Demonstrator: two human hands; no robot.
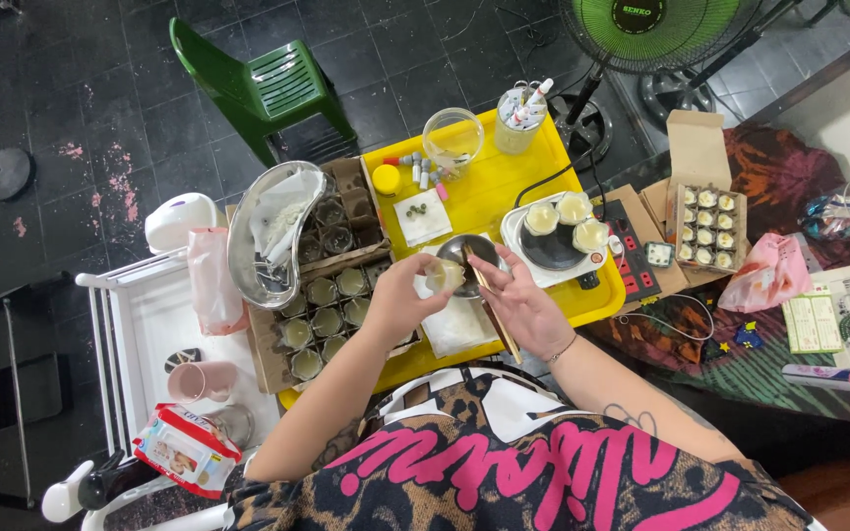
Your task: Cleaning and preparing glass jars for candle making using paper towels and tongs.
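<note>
Small cup in left hand

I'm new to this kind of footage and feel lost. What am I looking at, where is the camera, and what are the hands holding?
No machine here: a person wears a camera on the head, looking down at their own two hands. The left hand holds a small glass jar of pale wax. The right hand holds a thin wooden stick beside it, above a small metal bowl. They work over a yellow tray carrying a round white hot plate with three filled jars. A cardboard box of small glass jars sits at left.
</note>
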